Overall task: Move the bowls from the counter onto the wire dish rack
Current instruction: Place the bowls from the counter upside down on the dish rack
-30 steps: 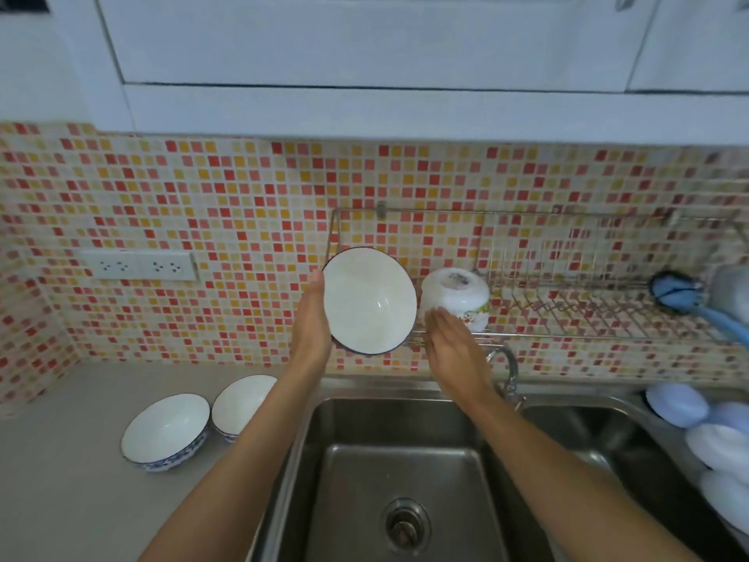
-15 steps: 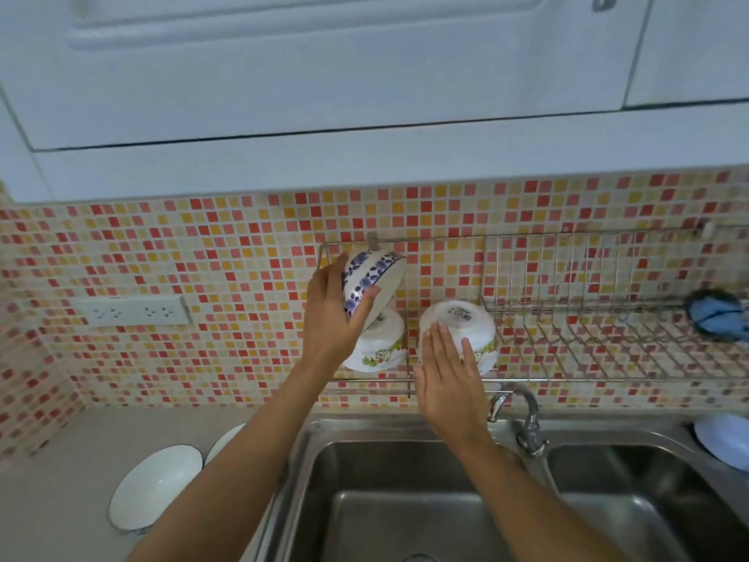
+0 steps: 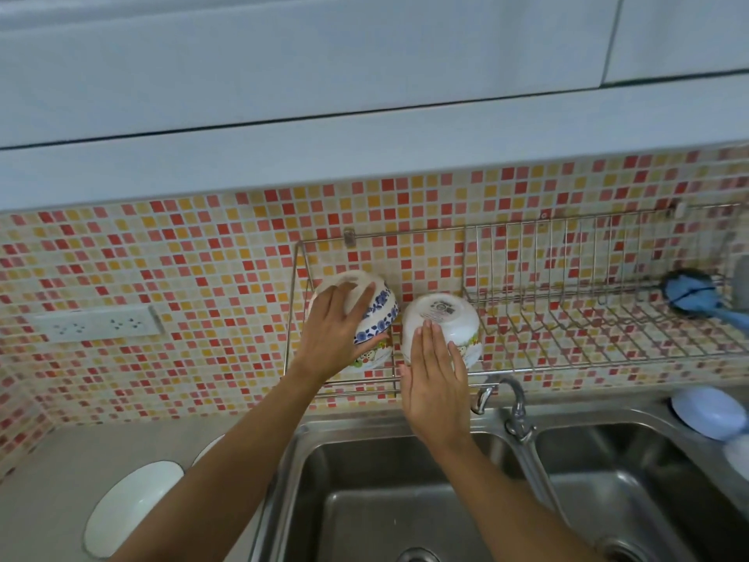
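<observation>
Blue-patterned bowl (image 3: 379,314), inverted and stacked on a floral bowl (image 3: 371,356) at the left end of the wire dish rack (image 3: 567,342); left hand (image 3: 336,338) fingers curled around it. Right hand (image 3: 435,379), fingers flat and extended, rests against an adjacent inverted white bowl (image 3: 441,318). Two bowls (image 3: 129,509) lie on the table.

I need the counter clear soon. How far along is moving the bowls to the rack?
Done: two floral bowls sit upside down on the wire rack, one under the right hand. In hand: the left hand is setting a blue-patterned bowl onto the other. Left: two white bowls on the counter.
</observation>
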